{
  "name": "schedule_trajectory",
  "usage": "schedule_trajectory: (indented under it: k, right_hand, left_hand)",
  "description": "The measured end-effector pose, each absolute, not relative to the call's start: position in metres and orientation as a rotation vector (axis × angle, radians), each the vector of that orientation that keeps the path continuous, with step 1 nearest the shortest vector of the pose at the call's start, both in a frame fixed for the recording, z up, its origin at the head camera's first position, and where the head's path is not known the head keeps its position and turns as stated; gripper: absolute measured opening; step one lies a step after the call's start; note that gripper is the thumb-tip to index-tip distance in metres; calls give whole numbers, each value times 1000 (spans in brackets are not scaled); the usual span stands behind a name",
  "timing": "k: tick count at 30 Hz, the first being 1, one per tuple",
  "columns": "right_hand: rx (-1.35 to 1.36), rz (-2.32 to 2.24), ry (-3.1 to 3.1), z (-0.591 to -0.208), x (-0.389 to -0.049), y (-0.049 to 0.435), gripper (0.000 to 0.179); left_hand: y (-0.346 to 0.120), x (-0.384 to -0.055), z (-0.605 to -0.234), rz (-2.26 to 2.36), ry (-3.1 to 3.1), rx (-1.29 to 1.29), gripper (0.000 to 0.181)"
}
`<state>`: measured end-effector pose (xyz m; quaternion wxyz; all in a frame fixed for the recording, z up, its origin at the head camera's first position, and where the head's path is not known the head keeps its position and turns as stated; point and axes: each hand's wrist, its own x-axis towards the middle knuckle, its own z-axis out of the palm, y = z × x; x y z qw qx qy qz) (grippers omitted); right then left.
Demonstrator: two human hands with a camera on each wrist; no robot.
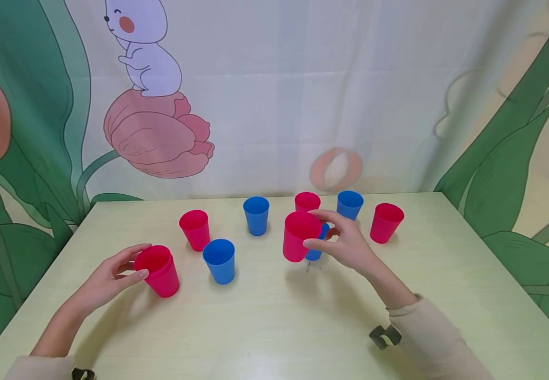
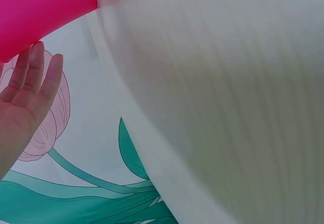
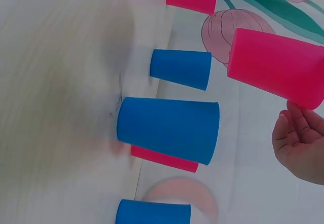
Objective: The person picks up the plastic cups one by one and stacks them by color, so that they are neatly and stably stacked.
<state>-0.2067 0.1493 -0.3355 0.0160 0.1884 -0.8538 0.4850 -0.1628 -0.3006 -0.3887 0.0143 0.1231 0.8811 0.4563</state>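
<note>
At the left, my left hand (image 1: 108, 277) holds a pink cup (image 1: 164, 279) near its rim, thumb on the near side and fingers behind. A second rim line below the top suggests two nested cups. In the left wrist view, the fingertips (image 2: 38, 49) meet the pink wall of the cup (image 2: 48, 16). My right hand (image 1: 343, 243) pinches another pink cup (image 1: 298, 243) by its rim, raised over the table, mouth up. Behind it a blue cup (image 1: 313, 254) is partly hidden. The right wrist view shows the raised cup (image 3: 276, 67) well apart from the tabletop.
Upright on the pale table (image 1: 255, 338) stand blue cups (image 1: 220, 266) (image 1: 257, 219) (image 1: 349, 207) and pink cups (image 1: 197, 235) (image 1: 306, 200) (image 1: 385, 227). A printed curtain (image 1: 265, 105) hangs at the table's back edge.
</note>
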Motion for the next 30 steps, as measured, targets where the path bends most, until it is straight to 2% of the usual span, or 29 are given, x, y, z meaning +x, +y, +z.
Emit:
schedule_trajectory:
  k: [30]
  right_hand:
    - [788,1597,-2563,-338,-213,107,61]
  left_hand:
    - [-301,-162,-388,1413,2746,395,59]
